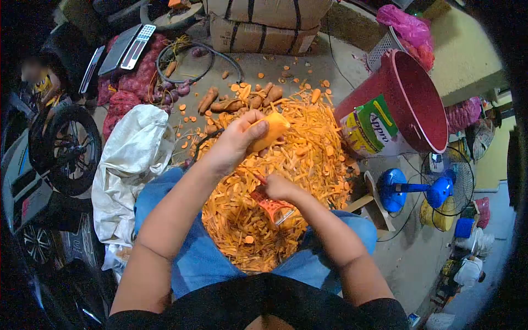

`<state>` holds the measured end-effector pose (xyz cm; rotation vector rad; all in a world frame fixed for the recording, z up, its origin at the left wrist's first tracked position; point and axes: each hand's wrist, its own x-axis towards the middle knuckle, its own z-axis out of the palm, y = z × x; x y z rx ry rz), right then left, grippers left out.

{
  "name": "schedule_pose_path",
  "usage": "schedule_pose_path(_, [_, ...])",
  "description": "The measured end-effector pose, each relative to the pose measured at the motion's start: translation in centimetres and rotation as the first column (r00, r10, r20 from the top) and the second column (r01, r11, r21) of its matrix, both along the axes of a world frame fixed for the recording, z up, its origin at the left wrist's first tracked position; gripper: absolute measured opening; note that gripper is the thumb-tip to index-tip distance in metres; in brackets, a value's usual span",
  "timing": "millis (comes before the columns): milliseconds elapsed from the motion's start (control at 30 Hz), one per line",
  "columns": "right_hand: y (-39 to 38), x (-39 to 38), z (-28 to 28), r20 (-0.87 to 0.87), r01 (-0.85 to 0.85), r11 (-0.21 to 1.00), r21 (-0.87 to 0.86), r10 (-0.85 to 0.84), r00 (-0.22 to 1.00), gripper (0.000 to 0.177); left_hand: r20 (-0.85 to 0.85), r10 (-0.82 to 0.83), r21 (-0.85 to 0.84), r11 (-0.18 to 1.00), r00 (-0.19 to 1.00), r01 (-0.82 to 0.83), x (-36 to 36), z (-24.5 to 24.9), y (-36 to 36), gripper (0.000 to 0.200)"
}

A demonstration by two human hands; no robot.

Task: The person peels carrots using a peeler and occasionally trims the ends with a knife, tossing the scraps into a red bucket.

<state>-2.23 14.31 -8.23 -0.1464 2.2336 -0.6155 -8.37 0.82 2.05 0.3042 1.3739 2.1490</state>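
Note:
My left hand (240, 137) is closed around a thick, peeled carrot (269, 132), held above a large heap of carrot peelings (313, 143). Lower and to the right, my right hand (280, 188) grips a red-orange peeler (269, 207), its wide head pointing down toward my lap. Peeler and carrot are apart. Several brownish unpeeled carrots (220, 104) lie at the far edge of the heap, with cut orange slices scattered around them.
A big red bucket (352, 104) leans at the right, beside a blue fan (393, 190). On the left are a white sack (132, 148), net bags of onions (140, 82) and a scale (132, 49). Boxes (264, 36) stand at the back. A person (41, 82) is far left.

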Motion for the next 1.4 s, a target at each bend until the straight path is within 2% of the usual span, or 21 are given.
schedule_pose_path(33, [0.2,-0.3,0.3,-0.003,0.001,1.000,0.001,-0.001,1.000,0.026,0.048,-0.007,0.043,0.999,0.999,0.005,0.1,0.6,0.1,0.037])
schedule_pose_path(100, [0.9,-1.3,1.2,-0.071,0.134,0.976,-0.172,-0.148,0.986,0.024,0.040,-0.032,0.046,0.998,0.999,0.030,0.2,0.8,-0.2,0.038])
schedule_pose_path(133, [1.4,-2.1,0.3,-0.130,0.076,0.960,-0.270,-0.115,0.985,0.029,0.014,0.035,-0.014,0.999,0.999,-0.035,0.2,0.2,-0.3,0.038])
schedule_pose_path(200, [2.7,-3.1,2.0,-0.204,0.115,0.970,-0.213,-0.159,0.966,0.028,-0.014,0.104,-0.074,0.992,0.994,-0.105,0.3,0.0,-0.6,0.039])
schedule_pose_path(267, [3.5,-3.7,3.5,-0.280,0.161,0.974,-0.157,-0.200,0.939,0.028,0.195,0.047,0.000,0.999,0.980,-0.048,0.3,0.1,-0.8,0.039])
schedule_pose_path(333, [4.2,-4.1,3.9,-0.227,0.469,0.818,-0.331,-0.552,0.802,0.024,0.278,0.016,0.051,0.998,0.960,-0.032,0.0,-0.8,-1.1,0.039])
schedule_pose_path(367, [4.4,-4.1,4.3,-0.225,0.469,0.819,-0.331,-0.551,0.803,0.024,0.359,-0.019,0.103,0.994,0.933,-0.019,-0.1,-1.3,-1.2,0.039])
schedule_pose_path(433, [4.7,-4.2,5.3,-0.131,0.569,0.642,-0.514,-0.715,0.687,0.018,0.421,-0.068,0.191,0.981,0.905,-0.015,-0.2,-2.2,-1.4,0.037])
schedule_pose_path(500, [5.0,-4.4,5.7,-0.156,0.591,0.686,-0.424,-0.698,0.698,0.017,0.471,-0.121,0.280,0.960,0.874,-0.017,-0.2,-2.2,-1.2,0.036])
schedule_pose_path(567, [4.7,-3.9,6.6,-0.320,0.444,0.747,-0.495,-0.632,0.706,0.019,0.235,0.005,-0.073,0.997,0.972,0.012,0.0,-1.9,-0.6,0.035])
schedule_pose_path(600, [4.7,-3.8,6.6,-0.321,0.443,0.747,-0.496,-0.632,0.705,0.019,0.233,0.005,-0.073,0.997,0.972,0.012,-0.1,-1.9,-0.6,0.035])
schedule_pose_path(633, [4.6,-3.7,6.5,-0.389,0.423,0.766,-0.484,-0.621,0.680,0.020,-0.027,-0.001,-0.216,0.976,1.000,-0.005,-0.3,-1.9,-0.6,0.039])
schedule_pose_path(667, [4.5,-3.6,6.6,-0.455,0.404,0.784,-0.471,-0.608,0.651,0.021,-0.282,-0.045,-0.346,0.936,0.958,-0.058,-0.4,-1.9,-0.6,0.044])
schedule_pose_path(700, [4.4,-3.4,7.0,-0.456,0.404,0.784,-0.472,-0.609,0.649,0.021,-0.284,-0.047,-0.347,0.936,0.958,-0.057,-0.5,-1.7,-0.6,0.044])
schedule_pose_path(767, [4.0,-3.1,8.7,-0.574,0.336,0.884,-0.326,-0.467,0.672,0.018,-0.420,-0.031,-0.456,0.871,0.907,-0.181,-0.7,-1.3,-0.6,0.047])
schedule_pose_path(900, [3.5,-2.6,8.7,-0.655,0.251,0.935,-0.251,-0.355,0.667,0.020,-0.496,-0.042,-0.543,0.795,0.867,-0.272,-0.8,-1.2,-0.4,0.044])
schedule_pose_path(967, [3.5,-2.6,7.8,-0.728,0.174,0.975,-0.138,-0.218,0.650,0.021,-0.619,-0.128,-0.627,0.674,0.775,-0.390,-0.9,-1.6,-0.2,0.044])
schedule_pose_path(1200, [3.3,-2.8,7.8,-0.728,0.143,0.979,-0.148,-0.205,0.654,0.024,-0.549,-0.155,-0.603,0.754,0.821,-0.261,-0.6,-1.3,0.3,0.038])
schedule_pose_path(1300, [4.0,-3.5,6.8,-0.700,0.201,0.972,-0.120,-0.227,0.677,0.023,-0.538,-0.228,-0.632,0.746,0.812,-0.210,-0.2,-0.9,0.3,0.035])
schedule_pose_path(1367, [6.7,-5.4,4.1,-0.421,0.458,0.826,-0.328,-0.562,0.712,0.022,-0.643,-0.348,-0.542,0.836,0.682,-0.085,1.2,0.3,0.4,0.035])
schedule_pose_path(1400, [7.8,-5.8,2.7,-0.422,0.461,0.823,-0.332,-0.566,0.708,0.022,-0.579,-0.392,-0.553,0.833,0.715,0.009,2.0,1.3,0.4,0.036])
